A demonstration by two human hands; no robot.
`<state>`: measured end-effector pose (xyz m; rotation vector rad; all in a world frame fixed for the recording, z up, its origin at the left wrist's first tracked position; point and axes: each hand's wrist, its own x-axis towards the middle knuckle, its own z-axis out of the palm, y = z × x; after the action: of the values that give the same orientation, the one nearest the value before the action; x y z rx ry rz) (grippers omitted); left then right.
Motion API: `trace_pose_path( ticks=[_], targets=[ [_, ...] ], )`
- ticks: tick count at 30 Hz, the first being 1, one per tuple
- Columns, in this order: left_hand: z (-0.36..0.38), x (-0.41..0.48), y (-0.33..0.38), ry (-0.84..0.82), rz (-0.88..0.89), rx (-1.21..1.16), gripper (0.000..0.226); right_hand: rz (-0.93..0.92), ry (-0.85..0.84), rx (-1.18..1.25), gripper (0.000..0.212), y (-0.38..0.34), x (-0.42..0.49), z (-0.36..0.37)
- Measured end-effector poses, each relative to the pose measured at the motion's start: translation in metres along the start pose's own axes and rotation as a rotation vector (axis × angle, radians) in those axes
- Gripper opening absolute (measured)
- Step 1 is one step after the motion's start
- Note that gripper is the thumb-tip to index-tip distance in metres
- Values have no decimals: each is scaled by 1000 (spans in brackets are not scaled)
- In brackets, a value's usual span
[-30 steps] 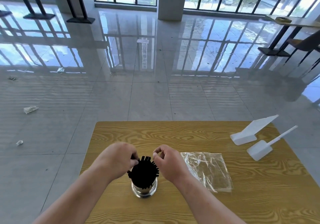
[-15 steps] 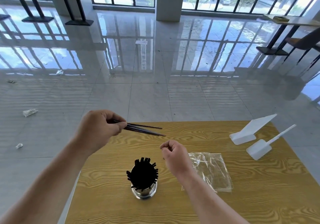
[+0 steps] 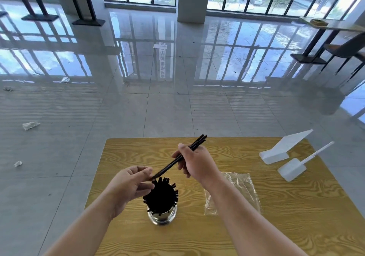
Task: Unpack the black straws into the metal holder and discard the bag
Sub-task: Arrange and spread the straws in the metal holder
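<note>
Near two white stands [image 3: 284, 149] on the wooden table [image 3: 276, 226] lies the clear bag [image 3: 244, 186], partly behind the right forearm. Inside the metal holder [image 3: 162, 217] stand black straws [image 3: 161, 196]; right hand [image 3: 197, 164] and left hand [image 3: 129, 185] pinch a loose bunch [image 3: 177, 159] above.

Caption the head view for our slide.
Right hand and left hand hold thin black straws over the packed round metal holder; clear plastic bag lies beside.

The holder [image 3: 162, 217] stands on the near middle of the table [image 3: 138, 236], with straws [image 3: 161, 196] upright in it. Above it, a few loose straws [image 3: 177, 159] slant from the left hand [image 3: 128, 186], which pinches their near end, up to the right hand [image 3: 197, 163] gripping them farther back. The bag [image 3: 243, 188] lies flat right of the holder. Two stands [image 3: 284, 147] sit side by side at the far right corner.
</note>
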<state>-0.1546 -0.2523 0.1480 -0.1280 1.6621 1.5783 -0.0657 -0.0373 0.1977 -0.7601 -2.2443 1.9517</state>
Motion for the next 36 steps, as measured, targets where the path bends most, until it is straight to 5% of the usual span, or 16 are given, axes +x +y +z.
trace_pose_path(
  ticks=[4, 7, 12, 17, 19, 24, 36],
  targets=[
    [-9, 6, -21, 179, 148, 554, 6, -65, -47, -369, 46, 11, -3, 5],
    [-10, 3, -31, 113, 159, 840, 2, -40, -116, -517, 47, 27, -8, 22],
    [4, -4, -37, 43, 224, 1185, 28, 71, -308, -663, 36, 59, -14, 40],
    [15, -7, -46, -83, 259, 1442, 59, 49, -168, -610, 32, 68, -10, 29],
    [20, -7, -49, -93, 273, 1535, 51, 37, -124, -579, 29, 72, -10, 24],
    [26, -5, -52, -70, 371, 1553, 19, 34, -57, -491, 22, 78, -13, 14],
    [21, -26, 50, 37, 366, 1391, 6, 1, 63, -361, 19, 63, -11, 6]
  ],
)
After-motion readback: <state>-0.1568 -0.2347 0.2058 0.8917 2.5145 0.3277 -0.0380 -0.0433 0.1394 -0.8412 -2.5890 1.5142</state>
